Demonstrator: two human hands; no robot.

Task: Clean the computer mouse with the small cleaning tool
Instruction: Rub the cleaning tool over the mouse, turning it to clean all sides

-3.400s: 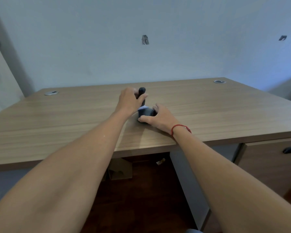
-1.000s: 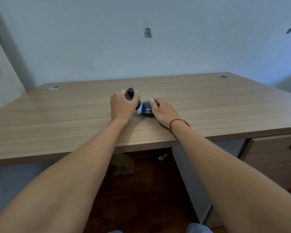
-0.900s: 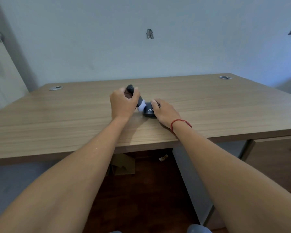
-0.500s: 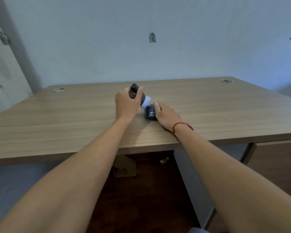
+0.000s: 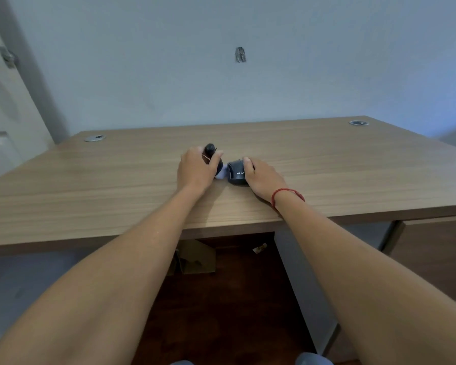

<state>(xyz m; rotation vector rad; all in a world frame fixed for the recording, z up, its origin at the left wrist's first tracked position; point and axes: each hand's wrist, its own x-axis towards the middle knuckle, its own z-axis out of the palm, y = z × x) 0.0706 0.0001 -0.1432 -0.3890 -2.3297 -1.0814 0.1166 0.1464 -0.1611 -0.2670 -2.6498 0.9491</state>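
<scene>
My left hand [image 5: 195, 171] is closed around the dark handle of the small cleaning tool [image 5: 213, 160]. Its rounded black end sticks up above my knuckles, and its pale head [image 5: 222, 173] points down and to the right, toward the mouse. My right hand [image 5: 261, 176] lies on the right side of the computer mouse [image 5: 236, 173] and grips it against the bench [image 5: 116, 180]. The forefinger rests on the top edge. The mouse sits on the wood near the front edge, a little right of the middle, with its white lettering turned to me.

Half a second ago the pale head was raised and rested on the upper left of the mouse. Now it has come down low, just beside the left flank of the mouse. It is touching or almost touching; I cannot tell which from here. The mouse itself has kept its place under my right hand.

From this I judge that the top has had its pass and the work is moving to the side wall and the lower seam. The cleaning is under way and not finished. The right side is hidden under my palm, so I would need to shift that hold later to reach it.
</scene>
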